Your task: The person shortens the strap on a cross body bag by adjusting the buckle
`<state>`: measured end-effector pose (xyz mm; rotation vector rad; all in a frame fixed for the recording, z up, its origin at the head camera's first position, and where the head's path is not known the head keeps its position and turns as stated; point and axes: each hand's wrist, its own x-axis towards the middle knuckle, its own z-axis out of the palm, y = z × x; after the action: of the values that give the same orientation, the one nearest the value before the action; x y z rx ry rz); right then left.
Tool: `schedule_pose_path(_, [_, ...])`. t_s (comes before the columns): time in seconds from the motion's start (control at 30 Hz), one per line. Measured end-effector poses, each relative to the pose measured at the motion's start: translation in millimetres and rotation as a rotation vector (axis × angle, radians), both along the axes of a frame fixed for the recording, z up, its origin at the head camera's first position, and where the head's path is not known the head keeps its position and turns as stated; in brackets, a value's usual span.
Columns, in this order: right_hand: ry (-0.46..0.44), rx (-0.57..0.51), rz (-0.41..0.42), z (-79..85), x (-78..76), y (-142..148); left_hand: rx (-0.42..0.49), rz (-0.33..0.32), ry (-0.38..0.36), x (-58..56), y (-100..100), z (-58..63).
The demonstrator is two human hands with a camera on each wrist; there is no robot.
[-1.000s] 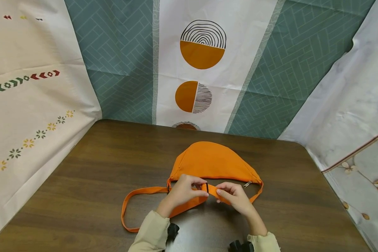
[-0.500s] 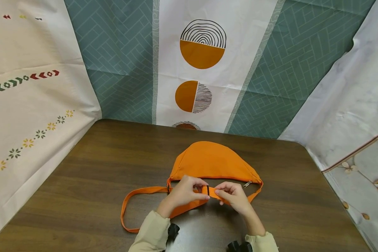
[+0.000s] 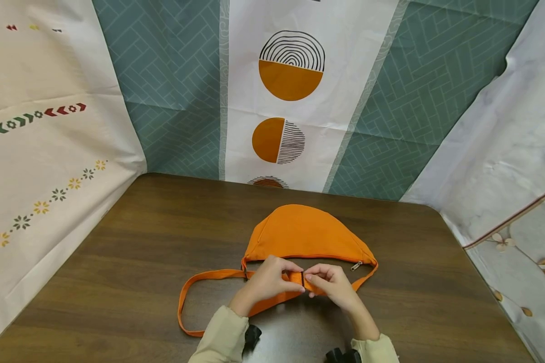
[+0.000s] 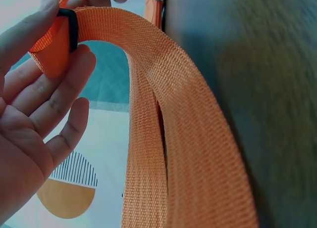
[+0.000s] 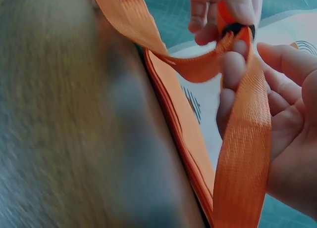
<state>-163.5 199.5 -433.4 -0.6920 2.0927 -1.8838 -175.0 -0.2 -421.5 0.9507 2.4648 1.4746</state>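
Note:
An orange waist bag (image 3: 306, 232) lies on the table, its zip side toward me. My left hand (image 3: 268, 280) pinches the black strap slider (image 3: 303, 279) at its edges. In the left wrist view an orange strap loop (image 4: 52, 52) pokes through the slider, between thumb and fingers. My right hand (image 3: 336, 285) holds the strap just right of the slider, close to the left fingertips. Seen from the right wrist, the webbing strap (image 5: 247, 139) runs down across that hand's fingers, partly hiding them.
A slack strap loop (image 3: 181, 302) spreads on the wooden table (image 3: 131, 267) at left. The metal zip pull (image 3: 356, 265) sits at the bag's right corner. Patterned cloths, including a teal and white hanging (image 3: 372, 146), enclose the table's back and sides.
Both hands have come closer together. The right hand has slid left along the strap up to the slider, while the left has shifted slightly right and down with it.

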Motion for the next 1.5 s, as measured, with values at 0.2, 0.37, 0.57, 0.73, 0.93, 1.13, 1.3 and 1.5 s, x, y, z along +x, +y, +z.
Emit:
schedule_pose_path(0.2, [-0.015, 0.094, 0.046, 3.0, -0.2, 14, -0.007, 0.012, 0.004, -1.7, -5, -2.4])
schedule_pose_path(0.37, [-0.038, 0.122, 0.088, 3.7, -0.3, 23, -0.021, 0.021, 0.010, -2.3, -9, -3.9])
schedule_pose_path(0.57, [-0.002, 0.096, 0.093, 3.2, -1.1, 22, -0.022, 0.008, -0.018, -2.5, -10, -3.7])
schedule_pose_path(0.73, [0.037, 0.107, 0.078, 2.0, -1.3, 20, -0.016, -0.015, -0.058, -3.3, -10, -4.2])
schedule_pose_path(0.93, [0.060, 0.091, 0.088, 1.1, -2.6, 15, -0.026, -0.029, -0.058, -3.1, -8, -2.5])
schedule_pose_path(1.13, [0.073, 0.085, 0.093, 1.5, -2.7, 9, -0.055, -0.046, -0.018, -1.6, -2, 1.2])
schedule_pose_path(1.3, [0.057, 0.108, 0.074, 1.5, -1.3, 2, -0.104, -0.057, 0.048, -1.2, 3, 1.1])
schedule_pose_path(1.5, [0.051, 0.071, 0.092, -4.6, -3.5, 3, -0.105, -0.046, 0.058, -0.9, 3, -0.3])
